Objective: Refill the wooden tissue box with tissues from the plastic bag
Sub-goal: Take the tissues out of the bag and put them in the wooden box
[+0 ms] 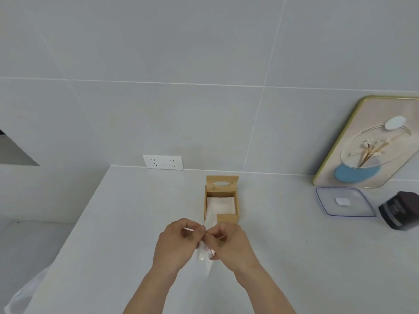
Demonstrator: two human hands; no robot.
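Tissues (pixel 221 204), a white stack, fill the open light-wood tissue box (pixel 236 200) near the centre of the pale grey table (pixel 272 257). I see the box's wooden lid (pixel 222 183), with its oval slot, standing upright at the 12 o'clock end of the box. One white sheet trails out of the box's 6 o'clock end toward my hands.

My left hand (pixel 175 243) and right hand (pixel 229 244) sit together at 6 o'clock from the box, fingertips almost touching. Both are curled and pinching the thin clear plastic bag (pixel 203 251), which is bunched between them and hangs down toward the table. Whether the trailing sheet touches the bag I cannot tell.

At 10 o'clock from the box, a white double wall socket (pixel 162 162) sits where the table meets the tiled wall. At 3 o'clock, well apart, lies a clear square plastic tray with a blue rim (pixel 322 200), and just beside it at its 3 o'clock a dark brown jar (pixel 401 209). Behind them, a gold-framed picture of a vase (pixel 371 141) leans against the wall. A white plastic sack (pixel 22 293) shows at 8 o'clock, below the table's edge.
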